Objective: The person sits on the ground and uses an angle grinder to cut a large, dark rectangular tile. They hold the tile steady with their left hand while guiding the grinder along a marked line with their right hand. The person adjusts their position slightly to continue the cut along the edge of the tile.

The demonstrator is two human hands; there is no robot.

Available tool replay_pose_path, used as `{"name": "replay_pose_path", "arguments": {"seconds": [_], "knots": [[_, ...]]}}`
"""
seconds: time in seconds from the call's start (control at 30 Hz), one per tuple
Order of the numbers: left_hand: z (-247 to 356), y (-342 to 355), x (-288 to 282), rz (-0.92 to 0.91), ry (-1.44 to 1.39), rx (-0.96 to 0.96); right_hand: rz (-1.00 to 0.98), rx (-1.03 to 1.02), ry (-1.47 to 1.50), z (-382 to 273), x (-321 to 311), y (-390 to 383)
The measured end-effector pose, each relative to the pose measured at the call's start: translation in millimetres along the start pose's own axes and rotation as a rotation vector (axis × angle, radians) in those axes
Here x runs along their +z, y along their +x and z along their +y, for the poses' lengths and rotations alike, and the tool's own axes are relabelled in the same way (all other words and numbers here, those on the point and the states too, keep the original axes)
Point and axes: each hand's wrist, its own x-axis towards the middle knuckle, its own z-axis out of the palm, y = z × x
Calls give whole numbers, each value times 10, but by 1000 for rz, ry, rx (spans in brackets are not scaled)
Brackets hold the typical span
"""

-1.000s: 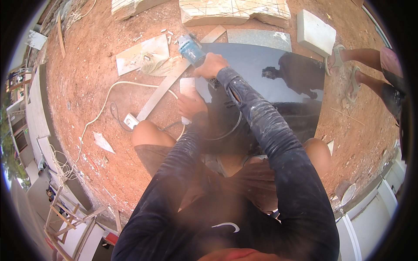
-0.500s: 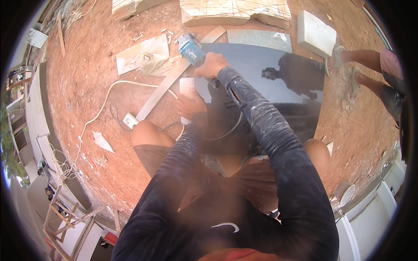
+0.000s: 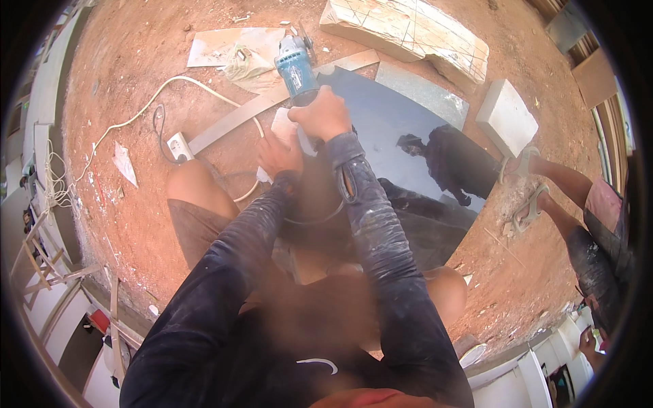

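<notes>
My right hand (image 3: 325, 114) is wrapped round the rear body of a blue angle grinder (image 3: 296, 71), whose silver head and disc point away from me. Just below it, my left hand (image 3: 277, 154) is closed on a white slab piece (image 3: 281, 124), partly hidden under the fingers. Both lie at the left edge of a polished dark stone slab (image 3: 377, 102), which reflects a standing figure. From beneath my right forearm a grey cord (image 3: 320, 221) curves over the slab.
A long flat strip (image 3: 224, 126) lies left, beside a white socket block (image 3: 179, 146) and pale cable (image 3: 146, 98). Beyond the slab are a grey sheet (image 3: 422, 92), a rough stone block (image 3: 408, 30) and a white block (image 3: 507, 117). Another person's sandalled feet (image 3: 529, 204) stand right.
My view has turned, so the scene appears rotated clockwise and my arms sit further left. The grinder now points more straight ahead. Both hands keep their holds.
</notes>
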Motion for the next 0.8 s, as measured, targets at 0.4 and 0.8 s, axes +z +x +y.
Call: {"name": "replay_pose_path", "arguments": {"seconds": [0.4, 0.8], "knots": [[62, -32, 43, 43, 23, 14, 5, 50, 89, 110, 43, 78], [39, -36, 37, 71, 29, 41, -15, 88, 114, 141, 61, 106]]}}
